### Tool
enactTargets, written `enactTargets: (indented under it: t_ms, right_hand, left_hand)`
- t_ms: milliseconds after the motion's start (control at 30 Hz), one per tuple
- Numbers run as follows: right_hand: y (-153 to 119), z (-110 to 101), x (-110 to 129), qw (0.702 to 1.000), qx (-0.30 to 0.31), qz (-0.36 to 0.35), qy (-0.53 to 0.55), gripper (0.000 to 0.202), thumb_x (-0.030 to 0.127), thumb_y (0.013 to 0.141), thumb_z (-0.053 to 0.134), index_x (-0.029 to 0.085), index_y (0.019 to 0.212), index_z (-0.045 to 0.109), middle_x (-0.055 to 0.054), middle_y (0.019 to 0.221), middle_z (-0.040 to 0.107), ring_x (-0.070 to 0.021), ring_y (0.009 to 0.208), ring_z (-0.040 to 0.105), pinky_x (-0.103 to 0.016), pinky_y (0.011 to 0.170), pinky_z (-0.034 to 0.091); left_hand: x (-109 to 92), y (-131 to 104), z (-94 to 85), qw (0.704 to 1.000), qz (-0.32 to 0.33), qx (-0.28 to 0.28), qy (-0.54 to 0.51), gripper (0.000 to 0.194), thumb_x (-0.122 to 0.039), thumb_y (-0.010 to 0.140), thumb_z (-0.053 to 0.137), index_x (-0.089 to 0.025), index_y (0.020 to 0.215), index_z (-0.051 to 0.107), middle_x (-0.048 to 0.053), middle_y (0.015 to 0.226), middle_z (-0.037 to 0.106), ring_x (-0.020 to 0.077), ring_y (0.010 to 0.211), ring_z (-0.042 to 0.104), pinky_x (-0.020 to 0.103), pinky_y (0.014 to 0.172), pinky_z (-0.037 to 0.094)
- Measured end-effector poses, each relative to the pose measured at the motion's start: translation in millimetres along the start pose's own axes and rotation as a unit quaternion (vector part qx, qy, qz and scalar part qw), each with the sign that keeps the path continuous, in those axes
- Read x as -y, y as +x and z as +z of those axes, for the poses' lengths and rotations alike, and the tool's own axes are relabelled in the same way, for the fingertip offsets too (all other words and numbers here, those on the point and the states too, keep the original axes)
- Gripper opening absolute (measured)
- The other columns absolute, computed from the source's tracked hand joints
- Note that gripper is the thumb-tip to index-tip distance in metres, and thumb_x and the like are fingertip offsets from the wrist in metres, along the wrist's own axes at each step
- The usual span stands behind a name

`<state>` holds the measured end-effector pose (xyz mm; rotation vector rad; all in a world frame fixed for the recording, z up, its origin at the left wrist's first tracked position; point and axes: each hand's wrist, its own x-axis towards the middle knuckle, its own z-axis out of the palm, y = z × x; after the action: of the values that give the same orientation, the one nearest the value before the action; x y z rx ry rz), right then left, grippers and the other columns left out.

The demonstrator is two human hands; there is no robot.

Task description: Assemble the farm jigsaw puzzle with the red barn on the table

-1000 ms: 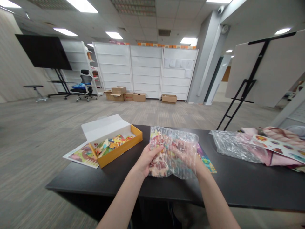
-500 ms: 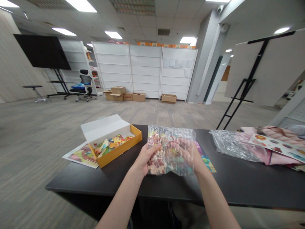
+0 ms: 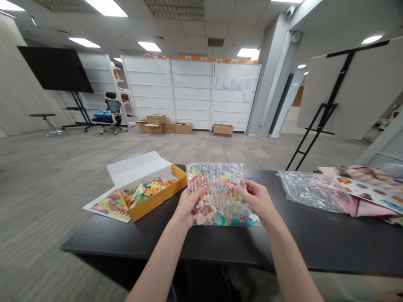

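A clear plastic bag [image 3: 217,184] with colourful jigsaw puzzle pieces inside is held up over the front part of the table. My left hand [image 3: 188,205] is closed on its left side, thumb across the front. At the right edge, my right hand [image 3: 258,198] pinches the plastic between thumb and fingers. Beneath the bag lies a colourful printed sheet [image 3: 231,221], mostly covered by the bag and my hands. To the left, an open yellow box [image 3: 159,198] with a white lid holds loose puzzle pieces [image 3: 147,189].
A picture sheet [image 3: 108,204] lies partly under the yellow box. On the right of the black table [image 3: 302,241] are crumpled clear plastic [image 3: 307,191], pink fabric [image 3: 365,205] and a sticker sheet [image 3: 371,195]. Beyond the table stands an easel [image 3: 327,109].
The bag has shifted a little left. My right hand has moved from behind the plastic to its right edge, and more of the printed sheet shows below.
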<state>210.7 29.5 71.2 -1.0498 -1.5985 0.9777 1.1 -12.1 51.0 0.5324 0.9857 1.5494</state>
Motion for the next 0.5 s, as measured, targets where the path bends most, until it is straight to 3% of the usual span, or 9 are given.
enactTargets:
  t_ms: [133,200,333,500]
  right_hand:
    - [2,-19,-6,0.989,-0.111,0.056,0.075,0.061,0.057,0.065,0.080,0.019,0.109,0.063,-0.006,0.087,0.075,-0.0183,0.070,0.067,-0.024,0.052,0.050]
    - [4,-24,-11,0.984,-0.141,0.060,0.089,0.064,0.056,0.063,0.082,0.021,0.111,0.058,-0.006,0.090,0.076,-0.0186,0.071,0.068,-0.024,0.052,0.050]
    - [5,-14,-20,0.997,-0.049,0.045,0.050,0.052,0.054,0.071,0.075,0.022,0.108,0.056,-0.005,0.085,0.075,-0.0216,0.075,0.070,-0.029,0.059,0.054]
    - [0,24,-21,0.992,0.050,-0.045,-0.111,0.028,0.037,0.085,0.061,0.022,0.108,0.064,-0.006,0.094,0.074,-0.0217,0.084,0.070,-0.034,0.075,0.055]
  left_hand:
    - [-18,1,-6.2,0.996,0.011,-0.033,-0.085,0.031,-0.015,0.071,0.080,-0.011,0.101,0.071,0.009,0.085,0.079,0.0214,0.068,0.075,0.033,0.071,0.064]
    - [-27,1,-9.3,0.990,0.022,-0.042,-0.130,0.028,-0.013,0.076,0.076,-0.012,0.104,0.071,0.007,0.084,0.079,0.0206,0.068,0.075,0.034,0.073,0.064]
    - [-35,-1,-14.7,0.974,0.058,-0.050,-0.211,0.030,-0.017,0.083,0.070,-0.017,0.114,0.070,0.005,0.087,0.079,0.0200,0.076,0.077,0.033,0.083,0.063]
    - [-31,0,-19.4,0.969,0.041,-0.013,-0.242,0.040,-0.027,0.087,0.068,-0.018,0.126,0.065,0.007,0.092,0.080,0.0244,0.091,0.077,0.037,0.093,0.060]
